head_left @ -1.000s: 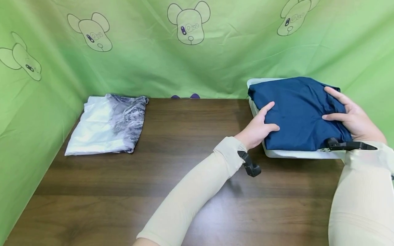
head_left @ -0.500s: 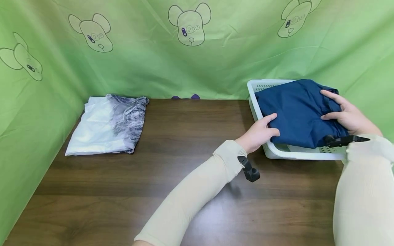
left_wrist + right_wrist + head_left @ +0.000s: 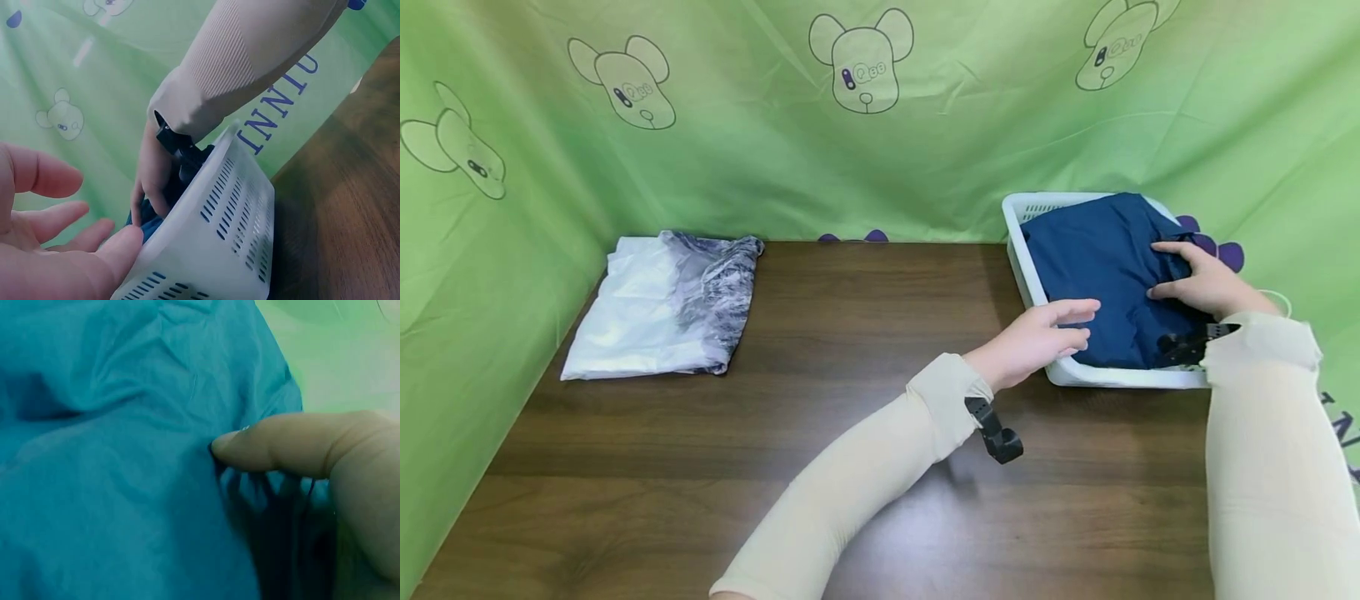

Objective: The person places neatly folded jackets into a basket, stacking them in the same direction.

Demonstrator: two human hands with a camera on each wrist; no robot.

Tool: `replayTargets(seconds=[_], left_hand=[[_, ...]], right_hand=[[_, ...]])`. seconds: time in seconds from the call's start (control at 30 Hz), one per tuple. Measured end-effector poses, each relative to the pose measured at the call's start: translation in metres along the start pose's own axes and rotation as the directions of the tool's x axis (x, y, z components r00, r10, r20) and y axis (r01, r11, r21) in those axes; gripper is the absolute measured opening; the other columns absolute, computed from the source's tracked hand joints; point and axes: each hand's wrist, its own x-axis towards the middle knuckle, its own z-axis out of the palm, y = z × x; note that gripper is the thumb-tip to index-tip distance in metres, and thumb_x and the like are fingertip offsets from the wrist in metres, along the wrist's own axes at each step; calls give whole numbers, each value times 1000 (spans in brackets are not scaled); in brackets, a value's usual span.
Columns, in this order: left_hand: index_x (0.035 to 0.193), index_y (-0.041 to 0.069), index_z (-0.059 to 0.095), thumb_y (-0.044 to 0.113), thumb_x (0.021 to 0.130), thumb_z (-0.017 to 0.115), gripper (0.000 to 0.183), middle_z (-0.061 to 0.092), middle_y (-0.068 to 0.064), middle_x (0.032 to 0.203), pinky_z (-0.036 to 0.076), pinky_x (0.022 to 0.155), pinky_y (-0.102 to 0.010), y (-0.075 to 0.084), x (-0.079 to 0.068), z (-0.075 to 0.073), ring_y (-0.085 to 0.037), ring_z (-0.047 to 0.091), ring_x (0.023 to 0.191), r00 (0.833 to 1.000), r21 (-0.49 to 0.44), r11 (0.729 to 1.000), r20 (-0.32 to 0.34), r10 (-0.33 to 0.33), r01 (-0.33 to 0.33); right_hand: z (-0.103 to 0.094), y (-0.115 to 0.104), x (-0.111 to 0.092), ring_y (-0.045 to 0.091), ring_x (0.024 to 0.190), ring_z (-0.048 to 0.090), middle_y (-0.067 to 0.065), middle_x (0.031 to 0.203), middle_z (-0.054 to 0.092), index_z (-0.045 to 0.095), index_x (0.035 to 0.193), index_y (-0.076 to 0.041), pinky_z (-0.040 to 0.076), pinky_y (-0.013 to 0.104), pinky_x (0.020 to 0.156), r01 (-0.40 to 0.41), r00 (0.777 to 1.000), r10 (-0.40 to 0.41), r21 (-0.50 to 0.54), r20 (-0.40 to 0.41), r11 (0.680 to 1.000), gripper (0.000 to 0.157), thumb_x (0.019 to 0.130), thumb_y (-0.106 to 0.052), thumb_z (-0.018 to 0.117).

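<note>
A folded navy cloth garment (image 3: pixel 1093 271) lies inside a white plastic basket (image 3: pixel 1135 379) at the back right of the table. My left hand (image 3: pixel 1030 340) hovers at the basket's left side with its fingers spread and nothing between them. In the left wrist view, its thumb overlaps the pale slotted wall of the basket. My right hand (image 3: pixel 1206 282) rests on the right part of the garment, fingers and thumb extended. The right wrist view shows the thumb (image 3: pixel 269 444) touching the wrinkled cloth, which looks bluer there.
To the far left lies a folded white and grey patterned garment (image 3: pixel 640 308), flat on the brown wooden table (image 3: pixel 850 333). Green fabric (image 3: pixel 955 150) printed with bear heads hangs behind and at both sides. A black camera mount (image 3: pixel 996 429) sits on the left wrist.
The navy garment has come down into the basket, baring more of the rim. My left hand has let go of it and drawn slightly toward me; the right hand has moved left over it.
</note>
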Motion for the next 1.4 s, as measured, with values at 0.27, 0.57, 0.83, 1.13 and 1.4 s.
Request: replayTargets(seconds=[0.27,0.57,0.83,1.13,1.4], left_hand=[[135,3,62,0,103,54,34,64,-14,135,53,90,-23,-1,-14,-15,-8,67,109,1000,-35,999,-22,16,-17],[129,1,65,-2,103,48,32,68,-16,126,55,91,-35,-8,-32,-38,-5,68,100,997,-9,998,-47,66,-66],[126,-3,65,-5,100,48,31,70,-14,121,55,87,-31,-8,-51,-66,-19,69,107,983,-24,993,-144,110,-115],[127,-5,59,-6,96,48,32,66,-19,123,55,90,-32,-1,-83,-101,-16,68,102,945,-24,977,-257,201,-214],[123,-4,61,-6,94,51,31,67,-15,117,53,96,-41,13,-112,-133,-16,67,98,897,-13,970,-383,219,-242]], right_hand=[[-2,-16,-8,70,135,11,48,151,15,35,147,8,20,80,102,-54,993,40,-130,-113,990,62,98,-21,61],[3,-50,-28,66,136,17,48,146,27,39,142,11,22,72,108,-140,944,123,-35,-307,989,54,99,-19,51],[26,-101,-46,25,119,58,19,144,52,55,144,-13,49,40,98,-73,894,174,249,-412,966,46,101,-31,54],[60,-161,-63,11,80,72,4,108,64,71,118,-1,58,20,68,423,851,94,779,-517,464,24,94,3,66],[90,-205,-65,23,81,72,14,103,68,69,107,11,61,29,72,588,798,-51,756,-601,286,17,94,12,59]])
